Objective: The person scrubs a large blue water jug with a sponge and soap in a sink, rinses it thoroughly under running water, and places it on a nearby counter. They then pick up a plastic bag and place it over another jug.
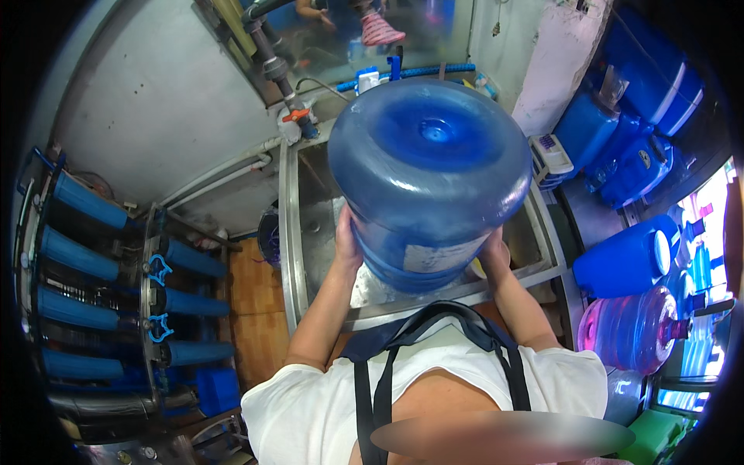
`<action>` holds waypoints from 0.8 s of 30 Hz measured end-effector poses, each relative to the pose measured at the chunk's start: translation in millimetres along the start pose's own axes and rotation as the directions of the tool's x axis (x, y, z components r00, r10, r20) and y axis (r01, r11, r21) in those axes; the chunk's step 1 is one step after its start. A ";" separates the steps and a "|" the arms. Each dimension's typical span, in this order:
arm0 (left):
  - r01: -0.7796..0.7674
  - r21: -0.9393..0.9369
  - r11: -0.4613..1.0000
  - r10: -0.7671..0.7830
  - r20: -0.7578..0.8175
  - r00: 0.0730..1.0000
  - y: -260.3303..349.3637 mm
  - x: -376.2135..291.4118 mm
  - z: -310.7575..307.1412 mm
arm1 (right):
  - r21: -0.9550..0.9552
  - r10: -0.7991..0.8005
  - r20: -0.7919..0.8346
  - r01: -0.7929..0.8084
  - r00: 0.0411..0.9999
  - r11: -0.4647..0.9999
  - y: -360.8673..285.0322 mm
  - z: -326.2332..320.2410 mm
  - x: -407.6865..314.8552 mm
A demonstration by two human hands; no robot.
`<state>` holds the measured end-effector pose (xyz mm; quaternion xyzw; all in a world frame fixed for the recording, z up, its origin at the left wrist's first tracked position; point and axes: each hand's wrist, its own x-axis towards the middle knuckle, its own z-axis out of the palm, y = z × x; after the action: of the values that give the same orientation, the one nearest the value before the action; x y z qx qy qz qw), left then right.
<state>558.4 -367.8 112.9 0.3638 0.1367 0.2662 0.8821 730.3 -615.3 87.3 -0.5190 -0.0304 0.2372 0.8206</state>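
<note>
A large blue water jug is held upside down, its round base up, above a stainless steel sink. My left hand presses against its left side, and my right hand grips the opposite side low down. The jug's neck is hidden beneath its body. A whitish label with writing is stuck on the side facing me. Behind my right hand, partly hidden, is a pale round rim with some yellow.
Blue filter housings line a rack at left. A grey pipe with an orange-handled valve stands behind the sink. Blue containers and a pinkish jug lie at right. A glass pane is at the back.
</note>
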 end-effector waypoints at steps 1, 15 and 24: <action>0.043 0.020 0.999 -0.041 -0.091 0.995 5.6 -6.2 -1.8 | -0.020 -0.032 0.015 0.032 0.999 0.999 3.8 8.2 -4.1; 0.073 -0.235 0.969 -0.055 0.083 0.995 82.5 -36.6 -12.8 | 0.291 -0.236 0.299 0.148 0.925 0.945 10.0 78.4 -39.7; -0.047 -0.086 0.995 0.047 0.000 0.999 86.3 -33.2 -31.7 | 0.257 -0.234 0.202 0.179 0.951 0.950 1.7 108.1 -58.5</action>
<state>485.4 -317.4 154.1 0.3290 0.1158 0.2921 0.8905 645.8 -548.8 147.0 -0.3810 -0.1517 0.2099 0.8876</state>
